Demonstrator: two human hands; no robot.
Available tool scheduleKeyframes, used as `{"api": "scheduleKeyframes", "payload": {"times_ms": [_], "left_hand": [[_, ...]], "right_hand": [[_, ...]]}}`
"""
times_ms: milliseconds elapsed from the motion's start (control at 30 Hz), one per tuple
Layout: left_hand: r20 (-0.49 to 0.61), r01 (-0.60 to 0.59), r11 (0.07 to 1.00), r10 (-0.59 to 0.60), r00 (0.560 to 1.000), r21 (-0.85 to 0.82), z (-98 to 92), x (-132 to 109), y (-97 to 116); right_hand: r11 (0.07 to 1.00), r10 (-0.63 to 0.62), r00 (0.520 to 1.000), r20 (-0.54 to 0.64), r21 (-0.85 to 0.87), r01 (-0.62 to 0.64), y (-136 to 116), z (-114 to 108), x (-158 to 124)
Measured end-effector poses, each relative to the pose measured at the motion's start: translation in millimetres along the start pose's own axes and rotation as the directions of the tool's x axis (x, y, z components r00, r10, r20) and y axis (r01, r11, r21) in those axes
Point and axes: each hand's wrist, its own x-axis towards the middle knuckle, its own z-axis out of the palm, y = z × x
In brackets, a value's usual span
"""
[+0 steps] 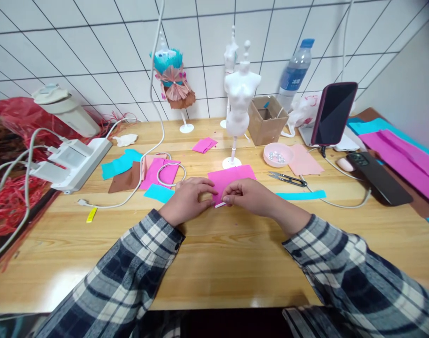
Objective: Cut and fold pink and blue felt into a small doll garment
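Observation:
A sheet of bright pink crepe paper (235, 174) lies on the table in front of me, with a narrow white strip (220, 205) along its near edge. My left hand (195, 199) is closed at the sheet's left side, thumb and fingertips at its near-left corner. From the other side, my right hand (248, 195) pinches the near edge beside the white strip, fingers pressed together. Just behind the sheet stands a small white mannequin (241, 94) on a round base. Black thread snips (288, 179) lie to the right of my right hand, by a blue paper strip (302, 195).
Blue, brown and pink paper pieces (123, 164) and a looped white cable (171, 174) lie left. A power strip (81, 164) sits farther left. Behind are a dressed mannequin (174, 80), a cardboard box (267, 129) and a pink bowl (278, 162). Two phones (334, 112) are right.

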Motion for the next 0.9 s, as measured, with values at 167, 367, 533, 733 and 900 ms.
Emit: {"api": "scheduleKeyframes", "payload": {"times_ms": [167, 367, 533, 733, 900], "left_hand": [[0.046, 0.055, 0.998, -0.055, 0.997, -0.004, -3.7, -2.6, 1.4], [0.037, 0.041, 0.999, -0.040, 0.999, -0.028, -2.4, -3.5, -2.4], [0.058, 0.064, 0.998, -0.062, 0.996, -0.021, -4.0, -5.1, 2.6], [0.017, 0.105, 0.994, -0.105, 0.994, -0.041, -1.2, -2.6, 8.5], [-0.009, 0.095, 0.995, -0.096, 0.995, -0.035, 1.8, -1.6, 7.1]], "right_hand": [[0.992, 0.027, 0.996, -0.079, -0.122, -0.037, 8.3, 7.4, 5.1], [0.996, 0.001, 0.994, -0.108, -0.092, -0.011, 10.7, 11.5, 5.2], [0.986, 0.004, 0.992, -0.127, -0.166, -0.025, 13.5, 12.0, 6.8], [0.981, 0.015, 0.995, -0.099, -0.193, -0.034, 15.7, 10.0, 7.5], [0.981, 0.004, 0.994, -0.106, -0.191, -0.024, 18.6, 11.4, 8.3]]}}
